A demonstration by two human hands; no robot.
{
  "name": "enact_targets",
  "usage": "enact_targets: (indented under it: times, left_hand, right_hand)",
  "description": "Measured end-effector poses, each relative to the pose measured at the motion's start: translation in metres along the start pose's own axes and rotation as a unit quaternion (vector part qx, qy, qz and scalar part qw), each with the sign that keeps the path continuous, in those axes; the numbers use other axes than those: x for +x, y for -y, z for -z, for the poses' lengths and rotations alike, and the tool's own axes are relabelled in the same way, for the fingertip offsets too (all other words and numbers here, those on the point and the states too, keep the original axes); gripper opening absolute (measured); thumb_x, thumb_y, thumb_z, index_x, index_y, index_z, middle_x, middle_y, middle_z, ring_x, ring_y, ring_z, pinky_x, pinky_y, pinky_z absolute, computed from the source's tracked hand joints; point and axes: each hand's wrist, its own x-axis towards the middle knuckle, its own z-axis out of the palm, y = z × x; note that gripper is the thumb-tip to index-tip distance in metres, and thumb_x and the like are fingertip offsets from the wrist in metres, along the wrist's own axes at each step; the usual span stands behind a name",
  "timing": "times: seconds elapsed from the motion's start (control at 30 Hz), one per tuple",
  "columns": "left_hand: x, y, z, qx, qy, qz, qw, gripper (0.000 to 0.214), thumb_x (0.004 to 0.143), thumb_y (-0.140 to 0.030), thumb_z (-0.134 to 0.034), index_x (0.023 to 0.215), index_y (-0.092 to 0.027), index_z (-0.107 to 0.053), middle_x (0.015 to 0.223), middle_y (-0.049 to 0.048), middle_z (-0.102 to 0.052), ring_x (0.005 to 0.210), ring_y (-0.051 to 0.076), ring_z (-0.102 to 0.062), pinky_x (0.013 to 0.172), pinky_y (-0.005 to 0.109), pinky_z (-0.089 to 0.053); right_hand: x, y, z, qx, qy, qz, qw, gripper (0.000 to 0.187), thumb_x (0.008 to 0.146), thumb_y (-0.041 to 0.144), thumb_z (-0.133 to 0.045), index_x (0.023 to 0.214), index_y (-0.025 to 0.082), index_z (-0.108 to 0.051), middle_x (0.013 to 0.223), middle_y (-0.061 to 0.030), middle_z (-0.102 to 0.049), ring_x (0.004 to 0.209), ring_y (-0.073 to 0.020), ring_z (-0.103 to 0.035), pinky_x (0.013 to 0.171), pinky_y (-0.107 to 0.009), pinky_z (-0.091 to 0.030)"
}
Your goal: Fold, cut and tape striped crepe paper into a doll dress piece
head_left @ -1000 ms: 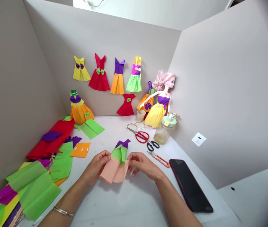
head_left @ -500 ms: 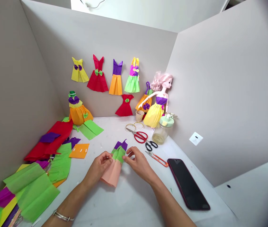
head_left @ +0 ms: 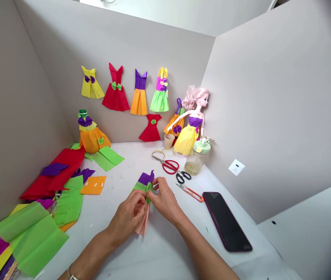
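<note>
Between my hands is a small paper dress [head_left: 146, 179] with a purple top, a green band and a folded peach skirt. My left hand [head_left: 131, 212] is closed on its left side, covering much of the green band and the skirt. With thumb and fingertips my right hand [head_left: 163, 196] pinches the green part at the right edge. The purple end points away from me, and the peach skirt [head_left: 143, 225] shows only as a narrow strip below my fingers.
Right of my hands lie red-handled scissors [head_left: 169, 166], black-handled scissors [head_left: 183, 177], orange thread snips [head_left: 193, 193] and a phone [head_left: 226, 221]. Coloured paper sheets [head_left: 37, 233] pile up at left. Behind stand a doll [head_left: 193, 124], a jar [head_left: 194, 163] and a paper cup [head_left: 169, 140]; paper dresses [head_left: 115, 93] hang on the wall.
My left hand has moved forward over the dress and now covers more of it. The peach skirt, spread wider before, has narrowed, and the purple top shows flatter. The view has shifted slightly.
</note>
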Motion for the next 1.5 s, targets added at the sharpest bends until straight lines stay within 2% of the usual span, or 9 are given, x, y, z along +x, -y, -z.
enact_targets:
  times: [0.23, 0.4, 0.77, 0.9, 1.0, 1.1, 1.23, 1.37, 1.5]
  left_hand:
    - [0.0, -0.002, 0.004, 0.007, -0.007, 0.001, 1.0, 0.01, 0.092, -0.022, -0.042, 0.082, -0.024, -0.045, 0.099, 0.0016, -0.055, 0.091, 0.016, -0.058, 0.082, 0.029, -0.047]
    - [0.002, 0.006, 0.009, -0.048, -0.026, 0.033, 0.998, 0.007, 0.089, -0.022, -0.045, 0.082, -0.023, -0.046, 0.104, 0.0034, -0.055, 0.094, 0.016, -0.059, 0.086, 0.031, -0.051]
    - [0.008, 0.015, 0.015, -0.07, -0.054, 0.076, 0.993, 0.003, 0.084, -0.022, -0.047, 0.081, -0.022, -0.047, 0.106, 0.0038, -0.057, 0.095, 0.017, -0.062, 0.086, 0.033, -0.053]
    - [0.008, 0.017, 0.009, -0.05, -0.078, 0.079, 0.992, 0.022, 0.079, -0.013, -0.044, 0.097, -0.024, -0.049, 0.107, 0.0039, -0.058, 0.103, 0.02, -0.06, 0.092, 0.039, -0.051]
    - [0.008, 0.012, 0.006, -0.026, -0.083, 0.052, 0.995, 0.028, 0.079, -0.01, -0.043, 0.101, -0.024, -0.051, 0.11, 0.0046, -0.057, 0.111, 0.021, -0.055, 0.1, 0.043, -0.044]
    - [0.008, 0.007, 0.004, 0.044, -0.083, -0.02, 0.995, 0.025, 0.082, -0.01, -0.043, 0.101, -0.024, -0.052, 0.115, 0.0064, -0.056, 0.114, 0.022, -0.052, 0.1, 0.043, -0.044]
    - [0.009, 0.006, 0.0, 0.172, -0.12, -0.089, 0.974, 0.028, 0.083, -0.009, -0.048, 0.107, -0.024, -0.049, 0.12, 0.0079, -0.055, 0.119, 0.024, -0.05, 0.106, 0.05, -0.038]
    - [0.011, 0.006, 0.002, 0.252, -0.145, -0.114, 0.95, 0.028, 0.082, -0.007, -0.052, 0.105, -0.023, -0.046, 0.121, 0.0084, -0.056, 0.125, 0.025, -0.047, 0.114, 0.056, -0.026]
    - [0.013, 0.007, 0.007, 0.277, -0.157, -0.119, 0.941, 0.019, 0.084, -0.009, -0.052, 0.096, -0.022, -0.047, 0.113, 0.0072, -0.059, 0.122, 0.025, -0.05, 0.113, 0.056, -0.027]
  right_hand:
    - [0.005, -0.011, 0.0, -0.025, -0.021, -0.003, 0.999, 0.01, 0.075, 0.02, -0.051, 0.083, 0.023, -0.045, 0.082, 0.0029, -0.055, 0.067, -0.014, -0.052, 0.062, -0.026, -0.034]
    - [0.009, -0.018, 0.002, -0.036, -0.016, -0.002, 0.999, 0.007, 0.074, 0.016, -0.05, 0.071, 0.022, -0.048, 0.07, 0.0034, -0.055, 0.062, -0.0135, -0.049, 0.06, -0.026, -0.031]
    - [0.011, -0.025, 0.004, -0.005, 0.01, 0.026, 1.0, 0.007, 0.076, 0.016, -0.05, 0.072, 0.022, -0.052, 0.068, 0.0031, -0.059, 0.062, -0.0134, -0.05, 0.058, -0.024, -0.032]
    - [0.008, -0.02, 0.003, 0.005, 0.013, 0.046, 0.999, 0.006, 0.077, 0.017, -0.049, 0.074, 0.022, -0.05, 0.07, 0.0035, -0.058, 0.062, -0.0134, -0.05, 0.058, -0.024, -0.033]
    - [0.004, -0.013, 0.002, 0.007, 0.009, 0.067, 0.998, 0.007, 0.079, 0.017, -0.049, 0.074, 0.022, -0.048, 0.073, 0.0032, -0.055, 0.064, -0.0135, -0.048, 0.061, -0.025, -0.034]
    - [-0.002, -0.004, 0.002, -0.001, 0.005, 0.104, 0.995, 0.009, 0.081, 0.017, -0.048, 0.074, 0.022, -0.047, 0.077, 0.0024, -0.053, 0.068, -0.0139, -0.047, 0.063, -0.025, -0.035]
    - [-0.007, 0.005, 0.0, -0.027, 0.008, 0.141, 0.99, 0.009, 0.082, 0.015, -0.048, 0.076, 0.022, -0.047, 0.08, 0.0012, -0.053, 0.071, -0.0147, -0.048, 0.064, -0.026, -0.035]
    - [-0.009, 0.008, -0.002, -0.035, 0.012, 0.148, 0.988, 0.009, 0.08, 0.014, -0.048, 0.076, 0.022, -0.048, 0.08, 0.001, -0.053, 0.07, -0.0147, -0.048, 0.062, -0.026, -0.036]
    - [-0.01, 0.01, -0.001, -0.022, 0.021, 0.149, 0.988, 0.012, 0.081, 0.012, -0.047, 0.074, 0.022, -0.045, 0.079, 0.0014, -0.052, 0.07, -0.0144, -0.047, 0.063, -0.025, -0.036]
